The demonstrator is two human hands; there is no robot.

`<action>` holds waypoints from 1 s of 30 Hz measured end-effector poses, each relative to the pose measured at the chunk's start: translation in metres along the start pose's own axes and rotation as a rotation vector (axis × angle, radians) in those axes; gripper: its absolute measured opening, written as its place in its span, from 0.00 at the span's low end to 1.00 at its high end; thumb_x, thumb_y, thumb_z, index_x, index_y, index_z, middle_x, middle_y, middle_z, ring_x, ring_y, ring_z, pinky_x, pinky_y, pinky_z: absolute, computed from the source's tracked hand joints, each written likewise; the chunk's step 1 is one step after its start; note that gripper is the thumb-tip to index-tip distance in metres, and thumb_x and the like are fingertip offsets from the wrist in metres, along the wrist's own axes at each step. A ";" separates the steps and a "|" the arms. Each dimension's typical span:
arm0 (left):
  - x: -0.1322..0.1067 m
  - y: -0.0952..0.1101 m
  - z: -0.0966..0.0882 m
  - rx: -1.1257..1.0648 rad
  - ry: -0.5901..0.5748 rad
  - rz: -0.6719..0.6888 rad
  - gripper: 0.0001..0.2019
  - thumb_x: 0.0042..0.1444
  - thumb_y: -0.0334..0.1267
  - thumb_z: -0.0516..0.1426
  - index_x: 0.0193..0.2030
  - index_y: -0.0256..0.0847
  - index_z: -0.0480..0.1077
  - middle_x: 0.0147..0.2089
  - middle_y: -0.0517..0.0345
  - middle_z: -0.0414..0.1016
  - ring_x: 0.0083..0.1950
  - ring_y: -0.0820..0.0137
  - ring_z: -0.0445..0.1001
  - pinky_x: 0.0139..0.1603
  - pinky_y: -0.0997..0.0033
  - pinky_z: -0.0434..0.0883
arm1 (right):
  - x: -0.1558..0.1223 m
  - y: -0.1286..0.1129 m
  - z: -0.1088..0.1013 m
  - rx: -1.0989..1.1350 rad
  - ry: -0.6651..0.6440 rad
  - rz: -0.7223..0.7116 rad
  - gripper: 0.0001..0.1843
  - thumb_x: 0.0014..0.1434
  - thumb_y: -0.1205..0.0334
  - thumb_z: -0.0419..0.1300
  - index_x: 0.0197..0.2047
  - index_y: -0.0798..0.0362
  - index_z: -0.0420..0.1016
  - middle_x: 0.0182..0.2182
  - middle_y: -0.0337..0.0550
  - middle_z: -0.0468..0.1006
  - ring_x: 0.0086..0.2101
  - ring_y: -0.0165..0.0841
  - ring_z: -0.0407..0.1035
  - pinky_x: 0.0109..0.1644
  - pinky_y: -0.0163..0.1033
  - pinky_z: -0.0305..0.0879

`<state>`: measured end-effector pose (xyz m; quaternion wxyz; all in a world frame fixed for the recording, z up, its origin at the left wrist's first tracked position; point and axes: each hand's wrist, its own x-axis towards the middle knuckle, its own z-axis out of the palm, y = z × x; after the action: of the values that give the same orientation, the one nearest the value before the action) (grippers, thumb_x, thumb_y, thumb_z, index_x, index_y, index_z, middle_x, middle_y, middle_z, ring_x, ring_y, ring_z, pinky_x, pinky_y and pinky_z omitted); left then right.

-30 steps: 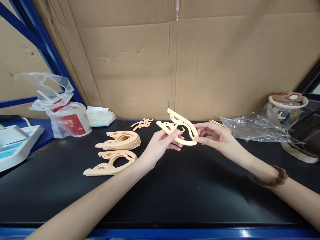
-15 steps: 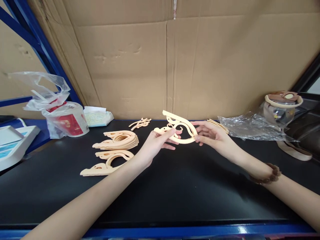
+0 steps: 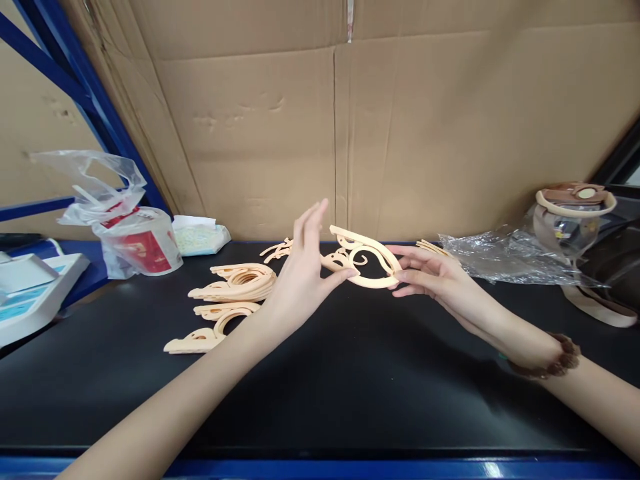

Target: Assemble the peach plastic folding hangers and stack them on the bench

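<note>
A cream plastic folding hanger (image 3: 371,283) is folded up and held above the black tabletop. My right hand (image 3: 434,275) pinches its right end between thumb and fingers. My left hand (image 3: 299,283) is open, its fingers raised upright and apart from the hanger, while the thumb tip touches or nearly touches its left side. Part of the hanger's left arm is behind that thumb. Left of my left hand lie a stack of folded hangers (image 3: 245,283) and, nearer, a smaller stack (image 3: 195,341), partly covered by my forearm.
Small cream hook pieces (image 3: 277,251) lie at the back, with more thin cream pieces (image 3: 433,247) behind my right hand. Clear plastic film (image 3: 500,257) and a bottle (image 3: 570,223) stand right. At left are a bagged tub (image 3: 143,243), a tissue pack (image 3: 200,238) and a white device (image 3: 43,293).
My left fingers have let go of the hanger and swung upward, leaving only the thumb by it. My right hand keeps its hold, and the hanger has shifted slightly right.
</note>
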<state>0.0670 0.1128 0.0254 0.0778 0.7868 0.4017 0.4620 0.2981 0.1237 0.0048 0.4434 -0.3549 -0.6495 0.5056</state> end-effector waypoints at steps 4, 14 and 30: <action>0.001 0.004 -0.005 0.599 -0.145 0.410 0.28 0.61 0.40 0.56 0.67 0.41 0.53 0.71 0.44 0.47 0.72 0.54 0.42 0.69 0.47 0.51 | -0.004 -0.004 0.005 0.039 -0.033 0.047 0.23 0.56 0.60 0.63 0.55 0.48 0.71 0.39 0.41 0.75 0.39 0.32 0.73 0.45 0.38 0.75; -0.055 0.021 -0.028 0.891 -0.368 0.539 0.48 0.37 0.65 0.63 0.58 0.30 0.64 0.55 0.42 0.73 0.51 0.54 0.73 0.50 0.59 0.71 | -0.026 -0.002 0.037 0.142 -0.375 0.139 0.23 0.56 0.62 0.64 0.56 0.48 0.70 0.34 0.38 0.74 0.32 0.28 0.72 0.40 0.36 0.73; -0.092 -0.040 -0.135 0.889 -0.504 0.107 0.31 0.55 0.44 0.55 0.66 0.55 0.55 0.66 0.61 0.61 0.63 0.57 0.64 0.58 0.60 0.68 | -0.027 0.002 0.046 -0.267 -0.388 0.045 0.12 0.62 0.52 0.58 0.46 0.44 0.76 0.39 0.37 0.76 0.37 0.27 0.69 0.41 0.32 0.65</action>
<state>-0.0853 0.0413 0.0207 -0.1937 0.8504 0.4871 0.0461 0.2642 0.0841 -0.0075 0.2482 -0.3209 -0.7756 0.4837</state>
